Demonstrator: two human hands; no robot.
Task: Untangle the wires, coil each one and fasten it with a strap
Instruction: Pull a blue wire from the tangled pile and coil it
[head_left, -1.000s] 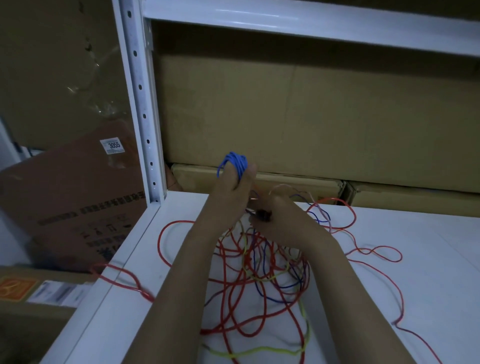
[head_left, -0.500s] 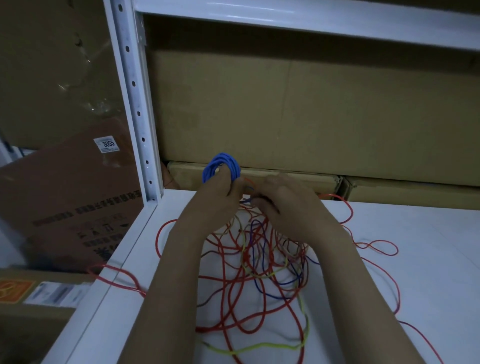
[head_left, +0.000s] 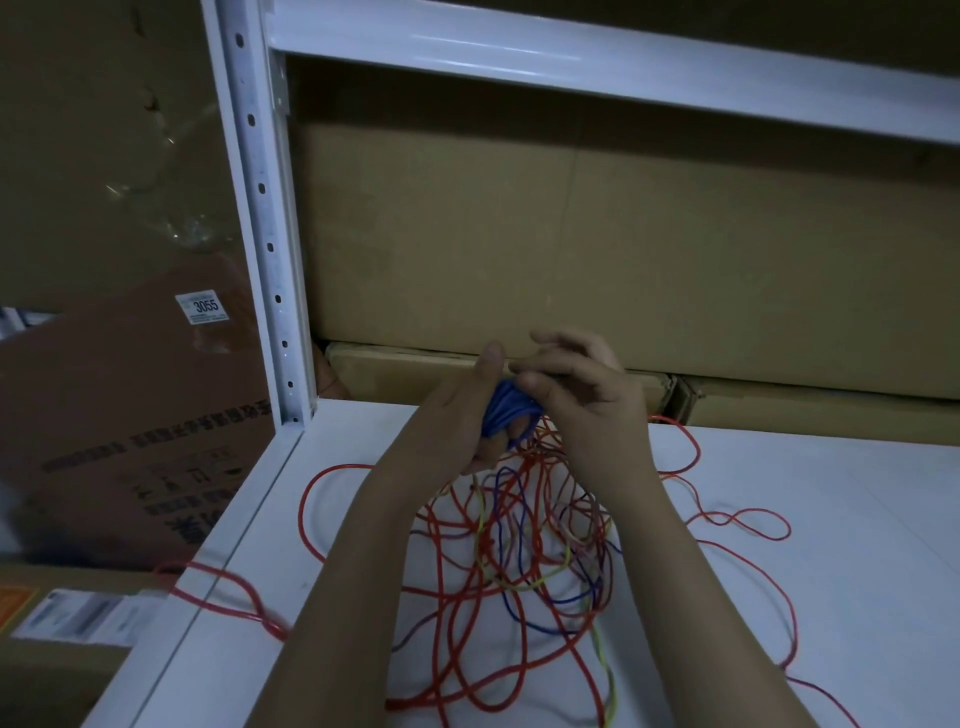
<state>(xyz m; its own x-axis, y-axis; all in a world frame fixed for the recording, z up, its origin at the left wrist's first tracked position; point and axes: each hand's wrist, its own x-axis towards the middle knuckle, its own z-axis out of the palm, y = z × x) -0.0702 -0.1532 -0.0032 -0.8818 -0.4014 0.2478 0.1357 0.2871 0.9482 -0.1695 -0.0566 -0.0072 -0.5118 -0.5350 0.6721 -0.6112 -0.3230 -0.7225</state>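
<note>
Slack is threatening the blue coil (head_left: 506, 415): its tail is still running into the red, yellow and blue tangle (head_left: 524, 545) on the white shelf (head_left: 831, 519), and a snag could be pulling loops free. The left hand (head_left: 462, 415) is gripping the coil above the shelf; the right hand (head_left: 582, 395), fingers curled, is pinching at its top.

Both bare forearms are extended forward and converge, the hands held raised and close together. The left hand (head_left: 457, 415) is curled, thumb pointed upward, and a blue wire coil (head_left: 506, 413) is gripped in it. The right hand (head_left: 582, 400) is held just beside it, thumb and forefinger pinched together at the coil's top, the remaining fingers loosely spread.
</note>
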